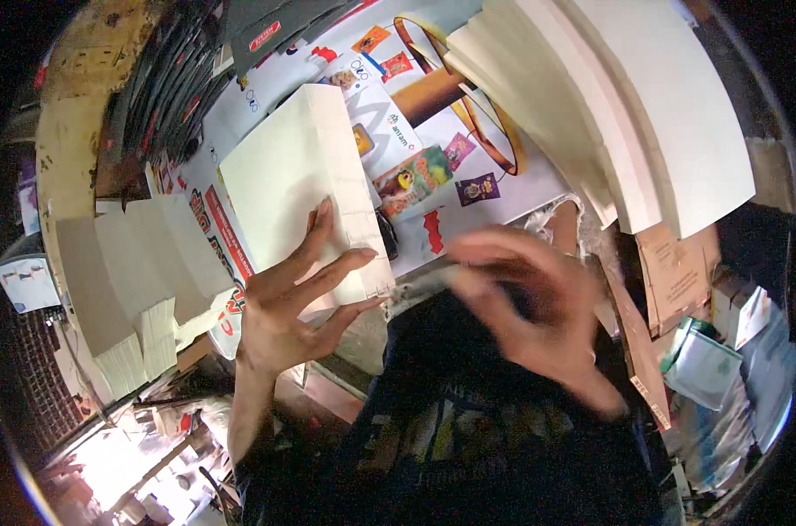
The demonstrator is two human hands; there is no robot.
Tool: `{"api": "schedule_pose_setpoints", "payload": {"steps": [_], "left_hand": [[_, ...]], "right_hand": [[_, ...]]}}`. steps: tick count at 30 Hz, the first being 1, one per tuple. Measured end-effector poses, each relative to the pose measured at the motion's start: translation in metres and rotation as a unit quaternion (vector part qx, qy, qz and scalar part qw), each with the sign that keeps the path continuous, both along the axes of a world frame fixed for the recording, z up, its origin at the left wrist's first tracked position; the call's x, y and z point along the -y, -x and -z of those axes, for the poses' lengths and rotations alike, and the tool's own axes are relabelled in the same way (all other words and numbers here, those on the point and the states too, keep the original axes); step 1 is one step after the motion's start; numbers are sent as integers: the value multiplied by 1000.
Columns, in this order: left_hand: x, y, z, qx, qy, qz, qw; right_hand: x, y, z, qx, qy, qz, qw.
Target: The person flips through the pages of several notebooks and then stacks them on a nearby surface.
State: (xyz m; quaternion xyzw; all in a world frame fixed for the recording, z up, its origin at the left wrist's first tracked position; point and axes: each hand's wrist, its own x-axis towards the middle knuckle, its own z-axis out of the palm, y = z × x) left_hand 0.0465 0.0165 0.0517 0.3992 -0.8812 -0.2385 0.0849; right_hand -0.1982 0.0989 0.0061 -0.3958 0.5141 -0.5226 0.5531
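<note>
A thick book block [279,175] of off-white pages lies on the printed table sheet, tilted across the middle. Stitch-like marks run along its long right edge, densest at the near end. My left hand [284,307] rests over the block's near end, its fingers spread: one on the top face, others across the marked edge and near corner. Blurred by motion, my right hand [529,298] is in the air right of the block, apart from it. Its fingers are bent with the fingertips toward the block; whether anything thin is between them cannot be made out.
Tall stacks of off-white pages [670,105] stand at the right. More paper stacks [130,272] lie at the left, with a pile of dark covers [165,88] behind. The table sheet [468,215] carries colourful printed pictures. A clear tub [700,368] sits low at the right.
</note>
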Motion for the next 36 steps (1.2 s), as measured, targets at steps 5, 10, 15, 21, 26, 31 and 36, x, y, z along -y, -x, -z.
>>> {"api": "schedule_pose_setpoints", "payload": {"steps": [5,10,15,21,26,31,36], "left_hand": [[3,-4,0,5,-7,9,1000],[2,-5,0,1,-10,5,1000],[4,-5,3,-4,-5,13,1000],[0,-5,6,17,7,14,1000],[-3,-3,6,63,48,40,996],[9,-5,-3,34,-13,57,998],[12,-11,-6,47,-22,85,995]], "right_hand": [[24,-44,53,261,-37,-136,955],[32,-38,50,336,-104,-175,920],[32,-40,47,319,-113,-154,928],[29,-50,43,266,-86,-122,952],[25,-61,61,179,26,-129,975],[31,-56,54,130,34,-146,980],[30,-58,51,132,26,-140,981]]}}
